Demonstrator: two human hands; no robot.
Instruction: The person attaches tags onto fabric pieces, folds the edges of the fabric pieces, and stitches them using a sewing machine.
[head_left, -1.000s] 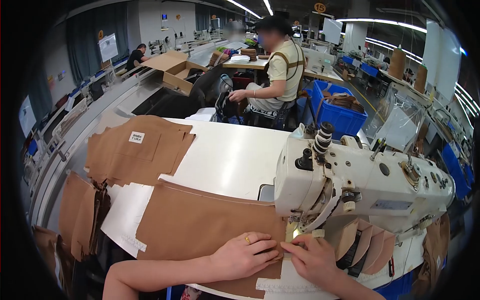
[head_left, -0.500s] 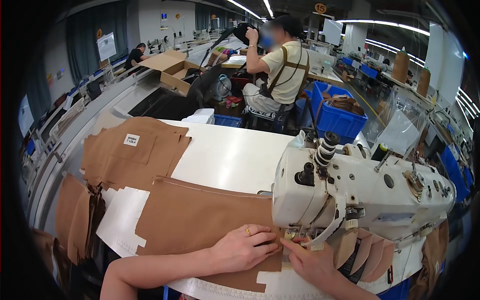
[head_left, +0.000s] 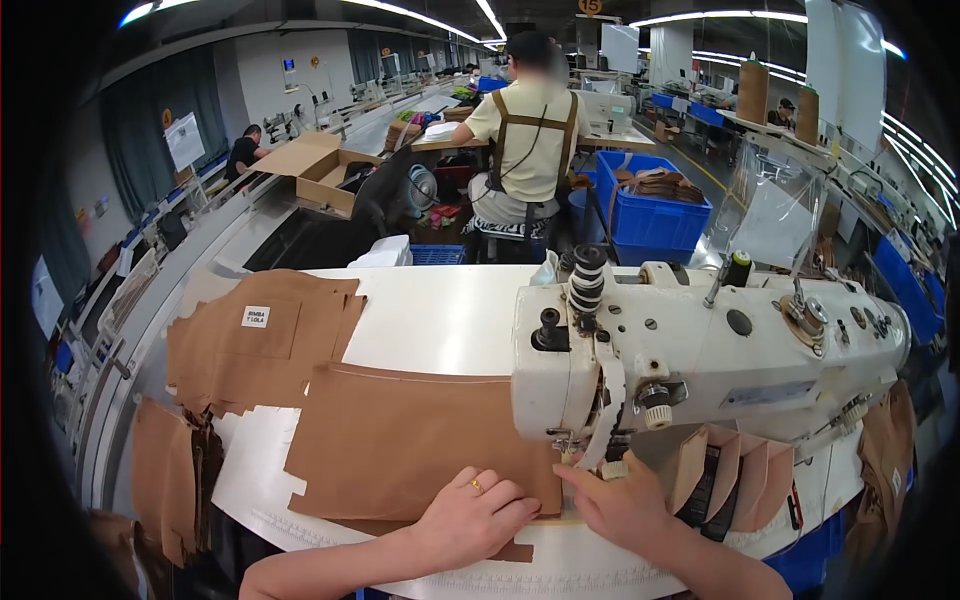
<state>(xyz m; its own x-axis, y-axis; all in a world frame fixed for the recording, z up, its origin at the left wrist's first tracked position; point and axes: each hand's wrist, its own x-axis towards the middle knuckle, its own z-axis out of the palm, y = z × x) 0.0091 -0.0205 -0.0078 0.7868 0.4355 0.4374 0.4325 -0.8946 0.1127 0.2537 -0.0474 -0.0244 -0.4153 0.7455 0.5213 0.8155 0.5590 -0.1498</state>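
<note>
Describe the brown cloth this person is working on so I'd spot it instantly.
Find the big white metal sewing machine on the right. Extending left from beneath it is a broad brown fabric panel, the left hand at its near edge. A pale line follows its far edge; it lacks the white label of the brown fabric stack lying farther left.

We are resting our left hand (head_left: 475, 515) on a brown fabric panel (head_left: 415, 430) and holding our right hand (head_left: 618, 503) near its edge, below the white sewing machine (head_left: 740, 345); a seated co-worker (head_left: 530, 125) is facing away.
</note>
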